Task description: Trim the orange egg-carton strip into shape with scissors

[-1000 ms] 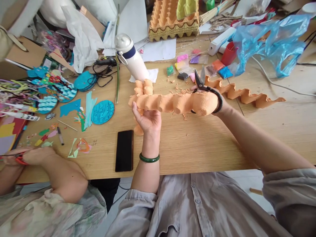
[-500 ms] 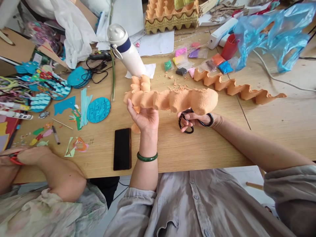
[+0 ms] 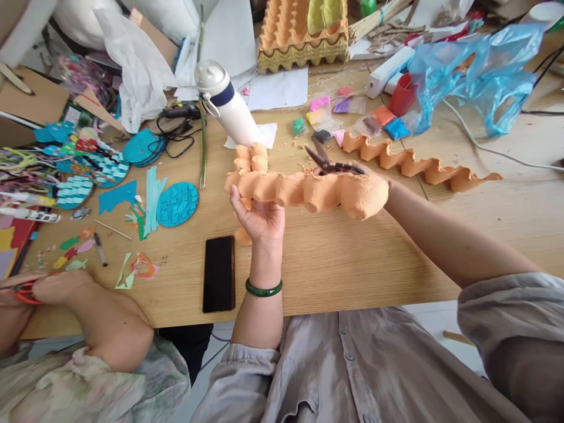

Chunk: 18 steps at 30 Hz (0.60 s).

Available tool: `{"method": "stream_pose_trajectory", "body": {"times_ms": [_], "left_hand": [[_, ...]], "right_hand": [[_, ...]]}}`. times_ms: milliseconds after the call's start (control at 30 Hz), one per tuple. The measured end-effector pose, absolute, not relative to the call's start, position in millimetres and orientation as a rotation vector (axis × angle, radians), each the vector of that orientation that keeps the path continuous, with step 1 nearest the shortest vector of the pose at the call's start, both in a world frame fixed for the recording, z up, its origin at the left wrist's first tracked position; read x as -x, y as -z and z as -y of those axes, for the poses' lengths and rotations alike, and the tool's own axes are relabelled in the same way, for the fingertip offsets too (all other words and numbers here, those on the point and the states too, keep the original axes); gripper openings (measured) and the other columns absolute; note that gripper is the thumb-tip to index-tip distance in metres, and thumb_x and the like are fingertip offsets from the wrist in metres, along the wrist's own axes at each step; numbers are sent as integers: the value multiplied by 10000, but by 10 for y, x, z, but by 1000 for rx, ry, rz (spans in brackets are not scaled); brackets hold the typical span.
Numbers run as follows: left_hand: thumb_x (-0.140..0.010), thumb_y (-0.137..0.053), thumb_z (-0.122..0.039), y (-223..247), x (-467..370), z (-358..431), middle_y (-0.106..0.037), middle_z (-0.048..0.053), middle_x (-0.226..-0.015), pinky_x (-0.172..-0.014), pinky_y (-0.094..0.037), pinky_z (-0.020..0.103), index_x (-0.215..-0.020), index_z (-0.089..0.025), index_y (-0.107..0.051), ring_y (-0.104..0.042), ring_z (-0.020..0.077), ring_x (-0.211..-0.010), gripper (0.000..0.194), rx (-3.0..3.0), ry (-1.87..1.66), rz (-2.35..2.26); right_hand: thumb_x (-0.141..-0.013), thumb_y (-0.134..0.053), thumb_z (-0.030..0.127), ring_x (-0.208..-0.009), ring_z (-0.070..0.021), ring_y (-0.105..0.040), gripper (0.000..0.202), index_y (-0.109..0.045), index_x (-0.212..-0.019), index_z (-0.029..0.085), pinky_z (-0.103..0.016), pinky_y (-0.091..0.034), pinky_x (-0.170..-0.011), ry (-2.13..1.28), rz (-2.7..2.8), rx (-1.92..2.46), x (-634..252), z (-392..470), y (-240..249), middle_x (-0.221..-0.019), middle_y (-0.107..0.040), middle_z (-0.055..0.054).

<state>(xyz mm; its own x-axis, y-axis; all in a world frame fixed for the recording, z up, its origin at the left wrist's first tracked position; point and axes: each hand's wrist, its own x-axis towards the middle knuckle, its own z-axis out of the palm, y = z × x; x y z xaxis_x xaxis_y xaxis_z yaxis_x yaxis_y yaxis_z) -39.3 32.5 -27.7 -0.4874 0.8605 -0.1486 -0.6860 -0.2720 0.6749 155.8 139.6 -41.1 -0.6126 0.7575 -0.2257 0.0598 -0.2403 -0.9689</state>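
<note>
Left hand (image 3: 267,222) grips one egg-tray strip (image 3: 291,190); right hand (image 3: 373,171), partly hidden, holds one pair of scissors (image 3: 328,165), blades now beyond the strip. Second strip (image 3: 409,163) lies past right hand.

The carton strip (image 3: 304,191) spans from the left hand (image 3: 264,222) to the right hand (image 3: 373,172), hiding much of the latter, which seems to hold the scissors (image 3: 326,164) just beyond the strip. On the table (image 3: 343,264), the phone (image 3: 219,274) lies nearer the body, left of the left hand; the disc (image 3: 178,204) sits farther left. The flask (image 3: 230,106) stands beyond that hand. Beyond the right hand are packets (image 3: 324,114); the second strip (image 3: 416,163) extends rightward. The tray stack (image 3: 304,35) is farthest, between both hands' lines.
</note>
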Motion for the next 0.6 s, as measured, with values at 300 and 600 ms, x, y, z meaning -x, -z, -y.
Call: {"method": "stream_pose_trajectory", "body": {"times_ms": [300, 600], "left_hand": [[-1007, -529, -488, 295, 108, -316, -695, 32, -1470, -1095, -569, 393, -1199, -285, -751, -569, 263, -1462, 356, -251, -1851, -882], [-888, -731, -452, 314, -162, -241, -753, 66, -1334, -1080, -573, 403, -1140, -296, -762, -593, 304, -1412, 298, -423, -1841, -813]], "right_hand": [[-1084, -410, 321, -580, -87, -444, 222, -588, -1140, 199, -228, -432, -560, -1891, 1319, 867, -1980, -1408, 173, -679, -546, 78], [-735, -866, 616, -715, -147, -588, 574, -630, -1038, 191, -306, -451, -647, -1094, 1929, 1141, -2246, -1114, -372, -851, -675, -43]]}}
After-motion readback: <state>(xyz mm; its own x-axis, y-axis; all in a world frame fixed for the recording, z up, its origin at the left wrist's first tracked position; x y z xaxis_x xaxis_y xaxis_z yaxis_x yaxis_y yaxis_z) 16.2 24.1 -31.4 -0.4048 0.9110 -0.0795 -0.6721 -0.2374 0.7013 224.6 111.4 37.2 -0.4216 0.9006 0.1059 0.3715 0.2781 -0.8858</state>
